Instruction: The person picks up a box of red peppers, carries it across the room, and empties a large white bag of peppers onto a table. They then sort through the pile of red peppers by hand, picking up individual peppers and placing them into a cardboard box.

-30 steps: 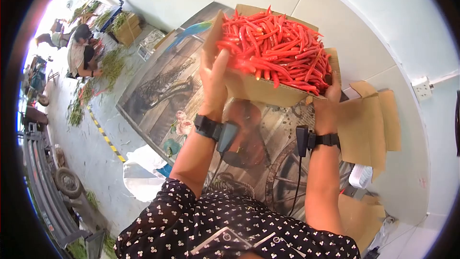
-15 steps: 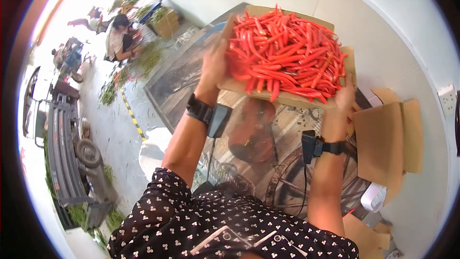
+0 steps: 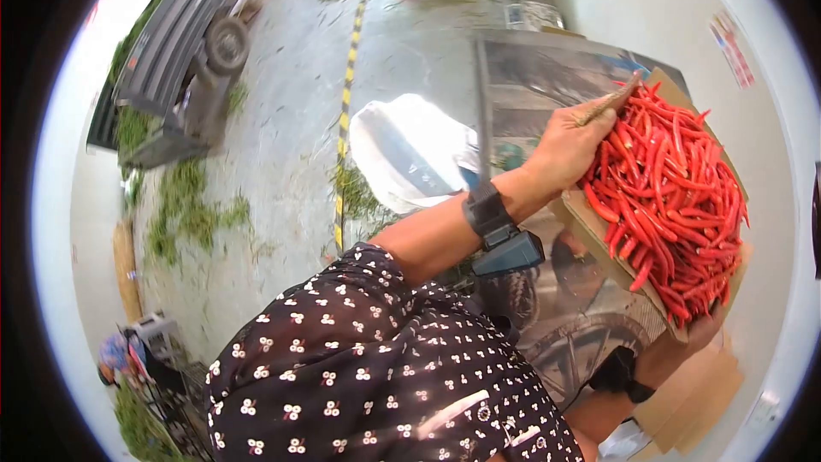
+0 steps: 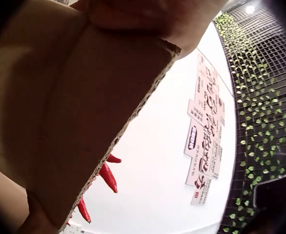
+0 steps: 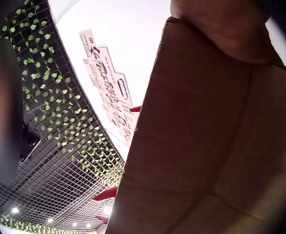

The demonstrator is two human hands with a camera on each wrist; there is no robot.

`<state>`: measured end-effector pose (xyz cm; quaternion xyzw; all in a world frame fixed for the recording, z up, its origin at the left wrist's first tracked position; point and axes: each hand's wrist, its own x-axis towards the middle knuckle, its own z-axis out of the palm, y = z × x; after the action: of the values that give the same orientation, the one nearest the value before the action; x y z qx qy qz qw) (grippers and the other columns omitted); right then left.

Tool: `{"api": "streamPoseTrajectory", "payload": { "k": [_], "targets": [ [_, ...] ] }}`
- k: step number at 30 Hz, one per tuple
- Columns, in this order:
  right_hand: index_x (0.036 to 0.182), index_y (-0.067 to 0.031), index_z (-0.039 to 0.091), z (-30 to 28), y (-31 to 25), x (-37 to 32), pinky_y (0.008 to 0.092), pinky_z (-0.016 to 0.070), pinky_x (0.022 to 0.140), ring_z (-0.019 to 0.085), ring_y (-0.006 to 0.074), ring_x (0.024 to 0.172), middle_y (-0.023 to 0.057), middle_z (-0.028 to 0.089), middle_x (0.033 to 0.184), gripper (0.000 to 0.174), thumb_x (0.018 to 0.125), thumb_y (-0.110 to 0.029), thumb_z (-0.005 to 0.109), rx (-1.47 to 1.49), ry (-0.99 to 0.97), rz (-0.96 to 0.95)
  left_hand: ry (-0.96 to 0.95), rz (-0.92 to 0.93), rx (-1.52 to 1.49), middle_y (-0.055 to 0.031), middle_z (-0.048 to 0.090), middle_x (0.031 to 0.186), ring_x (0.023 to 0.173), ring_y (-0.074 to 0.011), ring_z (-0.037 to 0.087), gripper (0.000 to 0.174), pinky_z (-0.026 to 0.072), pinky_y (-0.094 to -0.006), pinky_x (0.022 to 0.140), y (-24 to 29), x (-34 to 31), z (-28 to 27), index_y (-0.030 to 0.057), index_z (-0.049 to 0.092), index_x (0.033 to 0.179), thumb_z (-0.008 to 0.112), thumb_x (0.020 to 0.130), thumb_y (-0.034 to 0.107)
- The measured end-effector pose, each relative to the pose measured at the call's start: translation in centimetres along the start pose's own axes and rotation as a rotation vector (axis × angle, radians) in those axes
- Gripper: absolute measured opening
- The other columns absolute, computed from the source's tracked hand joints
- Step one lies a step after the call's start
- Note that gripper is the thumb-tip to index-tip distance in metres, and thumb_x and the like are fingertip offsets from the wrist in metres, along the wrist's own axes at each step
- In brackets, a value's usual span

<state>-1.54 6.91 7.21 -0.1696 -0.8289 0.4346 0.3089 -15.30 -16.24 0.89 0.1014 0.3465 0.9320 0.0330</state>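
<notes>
Cardboard box (image 3: 609,258) of red chillies (image 3: 671,188) is in both hands, over or at the far edge of the printed tabletop (image 3: 547,68); can't tell from these views whether its base touches. Left hand (image 3: 569,150) grips one end, thumb over the rim by the raised end flap, fingers against the board. Right hand (image 3: 705,329) is at the opposite end, low near the corner, palm against the board; its fingers are mostly hidden, can't tell if curled or straight. Hands sit wide apart, one per end. Reads as load sharing: a full box held from one side would likely tip or fold. Open top faces up, presumably because the chillies are heaped to the rim and a few poke past the edge, so a big tilt could shed some. Low right hand probably takes weight from near the base; left looks more like steering plus stopping the end wall bowing. Board is thin corrugated, edge visible in the left wrist view, so I'd expect flex if squeezed hard. White sack (image 3: 410,150) is beside the tabletop, off to the person's left, well apart from the box. Loose cardboard (image 3: 693,393) lies near the right forearm, out of the grip area. Both wrist views are mostly box wall.
</notes>
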Motion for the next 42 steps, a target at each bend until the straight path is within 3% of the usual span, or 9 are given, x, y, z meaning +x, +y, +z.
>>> {"api": "streamPoseTrajectory", "payload": {
  "k": [4, 8, 13, 18, 25, 27, 28, 33, 42],
  "targets": [
    [0.126, 0.0030, 0.042, 2.0, 1.7, 2.2, 0.0461, 0.0398, 0.098, 0.048, 0.0323, 0.114, 0.0174, 0.046, 0.127, 0.042, 0.092, -0.021, 0.034, 0.795, 0.012, 0.343, 0.030, 0.142, -0.002, 0.0000, 0.059, 0.106, 0.089, -0.0050, 0.052, 0.032, 0.0446, -0.0212, 0.081, 3.4, -3.3, -2.7, 0.0027, 0.052, 0.124, 0.043, 0.094, 0.009],
    [0.126, 0.0025, 0.042, 1.0, 2.0, 5.3, 0.0459, 0.0396, 0.098, 0.049, 0.0325, 0.113, 0.0158, 0.045, 0.129, 0.042, 0.094, -0.022, 0.032, 0.744, 0.025, 0.408, 0.134, 0.296, 0.067, 0.0007, 0.059, 0.106, 0.091, -0.0049, 0.050, 0.033, 0.0422, -0.0219, 0.085, -0.1, -5.3, 1.6, 0.0018, 0.050, 0.125, 0.043, 0.094, 0.009],
    [0.126, 0.0028, 0.042, 2.2, 8.7, 11.2, 0.0431, 0.0423, 0.096, 0.051, 0.0298, 0.111, 0.0159, 0.047, 0.127, 0.041, 0.094, -0.021, 0.033, 0.840, -0.407, 0.348, 0.340, 0.569, 0.208, 0.0006, 0.059, 0.105, 0.090, -0.0051, 0.050, 0.034, 0.0421, -0.0216, 0.083, -2.8, -9.0, 5.7, 0.0018, 0.050, 0.125, 0.045, 0.093, 0.011],
    [0.124, 0.0032, 0.045, 10.4, 5.8, 16.7, 0.0395, 0.0460, 0.092, 0.055, 0.0274, 0.106, 0.0159, 0.051, 0.122, 0.038, 0.094, -0.017, 0.033, 0.695, -0.909, 0.343, 0.662, 0.682, 0.310, 0.0000, 0.059, 0.108, 0.094, -0.0068, 0.051, 0.034, 0.0417, -0.0223, 0.086, -2.2, -9.3, 5.6, 0.0000, 0.050, 0.125, 0.046, 0.093, 0.011],
    [0.118, 0.0051, 0.051, 19.4, 7.9, 14.7, 0.0333, 0.0514, 0.079, 0.061, 0.0215, 0.093, 0.0142, 0.058, 0.111, 0.036, 0.096, -0.019, 0.036, 0.832, -1.475, 0.390, 1.152, 0.792, 0.658, -0.0090, 0.047, 0.132, 0.120, -0.0148, 0.042, 0.038, 0.0285, -0.0280, 0.103, -7.9, -15.4, 7.1, 0.0004, 0.045, 0.129, 0.040, 0.095, 0.017],
    [0.118, 0.0050, 0.050, 20.9, 10.4, 13.7, 0.0350, 0.0512, 0.082, 0.061, 0.0230, 0.094, 0.0152, 0.058, 0.111, 0.040, 0.097, -0.026, 0.037, 0.768, -1.578, 0.325, 1.246, 0.887, 0.615, -0.0081, 0.056, 0.118, 0.103, -0.0125, 0.054, 0.040, 0.0433, -0.0265, 0.089, -11.0, -17.0, 6.5, -0.0044, 0.048, 0.124, 0.048, 0.093, 0.021],
    [0.117, 0.0055, 0.051, 32.2, 8.7, 4.8, 0.0348, 0.0511, 0.082, 0.061, 0.0232, 0.094, 0.0152, 0.059, 0.110, 0.039, 0.096, -0.025, 0.036, 0.736, -1.600, 0.297, 1.264, 0.892, 0.567, -0.0081, 0.056, 0.118, 0.103, -0.0125, 0.054, 0.040, 0.0433, -0.0265, 0.089, -7.8, -18.6, -7.5, -0.0044, 0.048, 0.124, 0.048, 0.093, 0.021],
    [0.123, 0.0042, 0.044, 39.1, 11.3, 1.1, 0.0375, 0.0510, 0.085, 0.060, 0.0252, 0.099, 0.0164, 0.056, 0.115, 0.035, 0.093, -0.013, 0.037, 0.685, -1.778, 0.526, 1.507, 0.740, 0.575, -0.0070, 0.046, 0.133, 0.122, -0.0153, 0.040, 0.041, 0.0277, -0.0290, 0.104, -10.0, -18.1, -12.0, -0.0008, 0.043, 0.130, 0.041, 0.096, 0.021],
    [0.125, 0.0003, 0.043, 55.5, 16.1, -17.8, 0.0359, 0.0500, 0.086, 0.058, 0.0226, 0.103, 0.0132, 0.055, 0.117, 0.035, 0.092, -0.011, 0.042, 0.643, -1.873, 0.546, 1.652, 0.733, 0.576, -0.0055, 0.047, 0.132, 0.121, -0.0143, 0.041, 0.044, 0.0287, -0.0288, 0.103, -9.4, -27.4, -31.3, -0.0011, 0.044, 0.130, 0.045, 0.095, 0.026]
  ]
}}
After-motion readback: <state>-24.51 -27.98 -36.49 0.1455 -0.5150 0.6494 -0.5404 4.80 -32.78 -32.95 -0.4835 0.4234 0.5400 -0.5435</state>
